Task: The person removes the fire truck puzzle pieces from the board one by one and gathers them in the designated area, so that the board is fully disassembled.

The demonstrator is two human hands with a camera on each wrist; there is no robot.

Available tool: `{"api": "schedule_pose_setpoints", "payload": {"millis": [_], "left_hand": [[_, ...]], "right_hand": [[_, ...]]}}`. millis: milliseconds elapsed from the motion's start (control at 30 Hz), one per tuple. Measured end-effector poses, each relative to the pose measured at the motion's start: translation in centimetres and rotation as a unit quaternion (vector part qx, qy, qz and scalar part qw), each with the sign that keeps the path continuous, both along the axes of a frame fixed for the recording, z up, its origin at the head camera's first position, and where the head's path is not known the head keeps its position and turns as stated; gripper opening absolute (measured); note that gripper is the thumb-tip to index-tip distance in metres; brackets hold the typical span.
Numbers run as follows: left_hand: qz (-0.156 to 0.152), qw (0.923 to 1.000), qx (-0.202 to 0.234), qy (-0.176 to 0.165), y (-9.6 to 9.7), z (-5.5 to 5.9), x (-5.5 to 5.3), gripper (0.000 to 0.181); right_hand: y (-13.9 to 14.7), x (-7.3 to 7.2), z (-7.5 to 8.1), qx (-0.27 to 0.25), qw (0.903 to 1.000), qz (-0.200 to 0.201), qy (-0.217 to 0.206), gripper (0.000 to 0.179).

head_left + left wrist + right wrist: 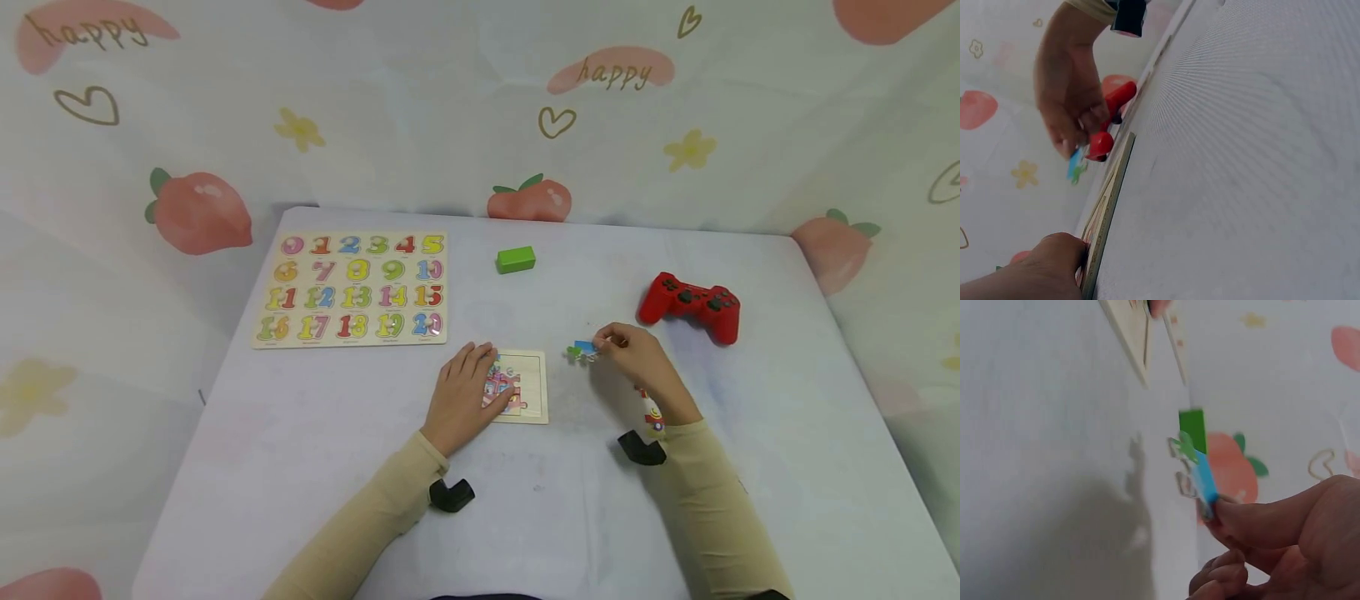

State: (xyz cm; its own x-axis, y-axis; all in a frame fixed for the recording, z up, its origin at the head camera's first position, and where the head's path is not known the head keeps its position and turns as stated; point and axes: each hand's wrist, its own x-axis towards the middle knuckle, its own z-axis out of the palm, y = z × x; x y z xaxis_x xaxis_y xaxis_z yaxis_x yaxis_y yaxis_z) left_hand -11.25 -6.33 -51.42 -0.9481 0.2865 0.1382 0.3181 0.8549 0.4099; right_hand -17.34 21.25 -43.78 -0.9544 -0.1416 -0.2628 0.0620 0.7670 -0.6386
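Note:
My left hand (467, 398) lies over the left part of a small wooden jigsaw board (534, 408), fingers extended, thumb across the pink picture pieces (513, 397). The board's right side shows bare wood, and the hand hides its left side. In the left wrist view, the board's edge (1110, 212) appears side-on beside the thumb. To the right of the board, my right hand (637, 354) pinches a blue-and-green jigsaw piece (585, 347) between thumb and fingertips. The right wrist view shows this piece (1205, 478) raised above the table, its knobs pointing away from the fingers.
A wooden number board (349, 289) lies at the back left. A green block (516, 260) sits at the back middle, and a red game controller (692, 307) lies behind the right hand. A small colourful item (652, 414) shows beside the right wrist, its kind unclear.

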Motion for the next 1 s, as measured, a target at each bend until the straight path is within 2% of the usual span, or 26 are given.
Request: {"api": "schedule_pose_setpoints", "payload": {"millis": [167, 333, 633, 800, 1000], "left_hand": [[0.001, 1.0000, 0.004, 0.003, 0.0, 0.1, 0.0, 0.068], [0.004, 1.0000, 0.003, 0.006, 0.0, 0.2, 0.0, 0.068], [0.002, 1.0000, 0.006, -0.002, 0.0, 0.1, 0.0, 0.067], [0.002, 1.0000, 0.005, 0.002, 0.0, 0.0, 0.0, 0.067], [0.000, 1.0000, 0.006, 0.005, 0.1, 0.0, -0.1, 0.067]], "right_hand": [[2.7, -0.2, 0.4, 0.025, 0.9992, 0.008, -0.031, 0.024], [3.4, -0.5, 0.0, 0.042, 0.9980, 0.008, -0.047, 0.024], [3.4, -0.5, -0.9, 0.061, 0.9981, -0.003, -0.005, 0.023], [3.7, -0.4, -0.9, 0.065, 0.9969, 0.029, 0.034, 0.023], [3.9, -0.5, -1.2, 0.075, 0.9936, 0.077, 0.032, 0.028]]}}
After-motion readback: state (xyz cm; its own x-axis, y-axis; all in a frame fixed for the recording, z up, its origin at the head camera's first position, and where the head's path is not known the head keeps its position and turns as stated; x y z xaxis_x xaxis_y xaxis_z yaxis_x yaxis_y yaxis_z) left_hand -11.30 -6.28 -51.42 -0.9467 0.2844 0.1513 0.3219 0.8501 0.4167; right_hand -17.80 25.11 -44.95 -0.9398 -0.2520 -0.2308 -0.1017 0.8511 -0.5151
